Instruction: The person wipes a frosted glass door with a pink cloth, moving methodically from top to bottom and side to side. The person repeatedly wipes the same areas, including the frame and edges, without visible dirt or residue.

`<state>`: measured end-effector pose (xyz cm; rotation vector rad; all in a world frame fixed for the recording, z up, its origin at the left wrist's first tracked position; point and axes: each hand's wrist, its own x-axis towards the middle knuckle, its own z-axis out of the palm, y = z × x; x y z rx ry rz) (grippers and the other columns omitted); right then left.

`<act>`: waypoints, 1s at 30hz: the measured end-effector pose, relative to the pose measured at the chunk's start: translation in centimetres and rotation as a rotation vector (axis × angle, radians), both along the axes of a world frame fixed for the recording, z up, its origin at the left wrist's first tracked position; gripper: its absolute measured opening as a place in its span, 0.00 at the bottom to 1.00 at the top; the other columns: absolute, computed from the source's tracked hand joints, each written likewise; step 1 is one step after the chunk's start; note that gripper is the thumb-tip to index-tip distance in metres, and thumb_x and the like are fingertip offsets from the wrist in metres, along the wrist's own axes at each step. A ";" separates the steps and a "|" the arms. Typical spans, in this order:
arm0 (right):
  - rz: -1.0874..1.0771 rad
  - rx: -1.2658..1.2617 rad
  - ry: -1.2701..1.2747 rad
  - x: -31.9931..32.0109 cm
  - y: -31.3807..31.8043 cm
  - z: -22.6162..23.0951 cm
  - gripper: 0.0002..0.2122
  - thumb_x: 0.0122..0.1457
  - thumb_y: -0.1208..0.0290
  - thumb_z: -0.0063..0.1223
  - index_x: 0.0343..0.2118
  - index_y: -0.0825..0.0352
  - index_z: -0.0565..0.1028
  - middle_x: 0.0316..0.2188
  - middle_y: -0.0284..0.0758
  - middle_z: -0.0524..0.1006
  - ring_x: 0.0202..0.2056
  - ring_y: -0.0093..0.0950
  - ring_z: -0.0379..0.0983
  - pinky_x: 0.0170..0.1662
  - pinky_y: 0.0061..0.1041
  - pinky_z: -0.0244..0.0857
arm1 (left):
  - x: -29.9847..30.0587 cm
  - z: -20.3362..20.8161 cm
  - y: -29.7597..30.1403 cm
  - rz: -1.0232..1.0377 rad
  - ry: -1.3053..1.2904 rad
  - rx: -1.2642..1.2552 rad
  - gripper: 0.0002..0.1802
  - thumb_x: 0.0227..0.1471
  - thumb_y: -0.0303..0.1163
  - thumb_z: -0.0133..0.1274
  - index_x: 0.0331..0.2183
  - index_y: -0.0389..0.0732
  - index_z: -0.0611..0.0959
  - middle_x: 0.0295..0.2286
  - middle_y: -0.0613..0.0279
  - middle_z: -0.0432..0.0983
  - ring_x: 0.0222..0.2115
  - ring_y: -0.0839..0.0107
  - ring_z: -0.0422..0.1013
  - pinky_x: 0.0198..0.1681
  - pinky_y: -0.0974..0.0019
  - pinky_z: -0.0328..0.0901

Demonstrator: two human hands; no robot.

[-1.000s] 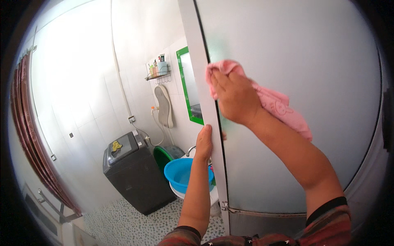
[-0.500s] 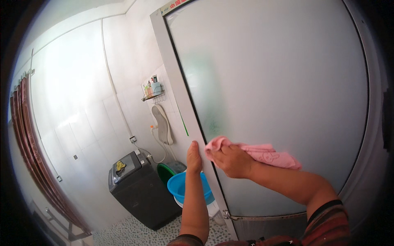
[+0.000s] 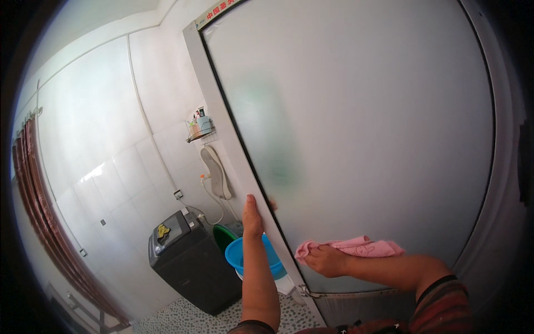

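Note:
A frosted glass door (image 3: 378, 128) with a pale metal frame fills the right of the view. My left hand (image 3: 253, 220) grips its left frame edge, thumb on the near side. The fingertips show faintly through the glass, wrapped behind. Lower down, my right hand (image 3: 329, 261) is closed on a pink towel (image 3: 356, 245) and presses it against the bottom part of the pane. The towel trails to the right above my forearm and bears a small line drawing.
Left of the door stands a dark washing machine (image 3: 194, 273) with a yellow cloth (image 3: 163, 231) on its lid. A blue basin (image 3: 236, 253) and a green basin (image 3: 222, 236) sit beside it. Bottles fill a wall rack (image 3: 201, 129). A brown curtain (image 3: 50, 222) hangs far left.
My right hand and the pink towel have slid down the glass. My left hand keeps its hold on the door edge, and the door appears slightly farther left in view.

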<state>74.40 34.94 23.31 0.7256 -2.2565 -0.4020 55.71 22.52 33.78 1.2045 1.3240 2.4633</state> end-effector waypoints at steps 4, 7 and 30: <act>-0.033 0.013 -0.077 1.1 0.3 -1.0 0.17 0.46 0.71 0.43 0.40 0.72 0.68 0.33 0.36 0.70 0.39 0.33 0.65 0.41 0.27 0.59 | 0.0 0.2 -0.2 -0.008 0.036 -0.009 0.28 0.52 0.56 0.36 0.32 0.38 0.73 0.21 0.58 0.72 0.22 0.68 0.68 0.25 0.66 0.64; 0.008 0.021 -0.065 1.4 0.5 -1.0 0.15 0.45 0.71 0.43 0.38 0.71 0.70 0.32 0.35 0.70 0.38 0.32 0.65 0.42 0.28 0.59 | 0.3 0.5 -0.4 0.017 0.008 -0.018 0.29 0.54 0.53 0.33 0.31 0.35 0.73 0.22 0.56 0.72 0.23 0.68 0.68 0.27 0.66 0.64; -0.105 -0.051 0.698 11.2 5.1 17.4 0.13 0.41 0.78 0.48 0.34 0.69 0.73 0.33 0.36 0.72 0.34 0.35 0.67 0.41 0.29 0.62 | 0.0 -1.4 -2.3 0.057 -0.031 0.010 0.28 0.52 0.54 0.38 0.32 0.36 0.73 0.21 0.57 0.71 0.21 0.66 0.68 0.25 0.65 0.64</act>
